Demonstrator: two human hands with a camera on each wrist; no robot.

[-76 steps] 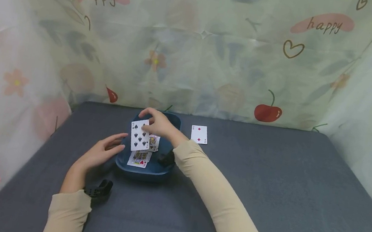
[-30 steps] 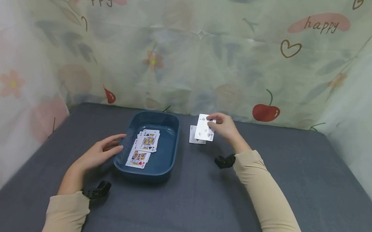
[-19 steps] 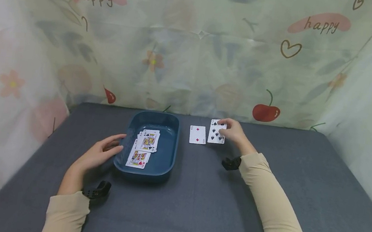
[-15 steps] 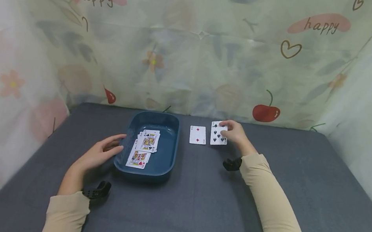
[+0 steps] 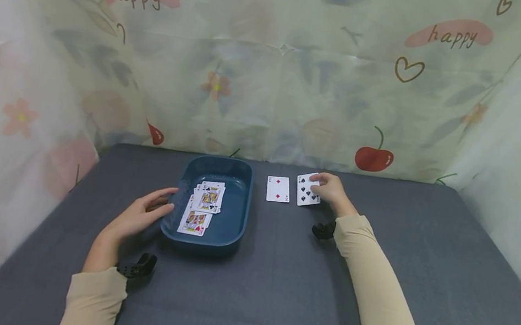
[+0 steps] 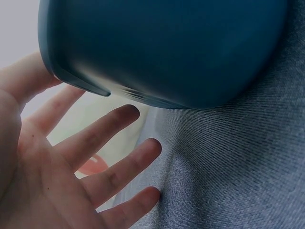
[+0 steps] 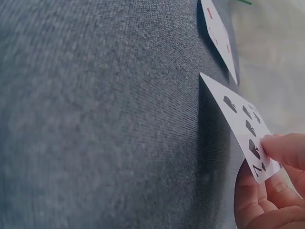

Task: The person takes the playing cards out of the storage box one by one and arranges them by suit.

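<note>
I see my left hand [image 5: 139,216] nearest to me, at about 10 o'clock on the table [image 5: 273,286], lying relaxed with straight, spread fingers [image 6: 102,133] against the left rim of the tray [image 5: 231,225]; it grips nothing. The left wrist view confirms the fingers loose beside the tray's outer wall, thumb at the rim. A black wrist mount [image 5: 138,267] sits on that forearm. The tray stands at about 11 o'clock and holds several face-up cards [image 5: 203,207], court cards among them, overlapping along its left half. Beyond the tray, at about 12 o'clock, the diamond card [image 5: 278,189] lies flat and face up on the table, apart from the tray. Just beside it, toward 1 o'clock, my right hand [image 5: 329,190] pinches the spade card [image 5: 307,191] at its right edge, thumb under and fingertip [image 7: 283,150] on the face. The right wrist view shows this card tilted, its far edge at or near the cloth; I cannot tell whether it touches. The two cards do not overlap. A cherry-print curtain [image 5: 274,64] closes the far side.
</note>
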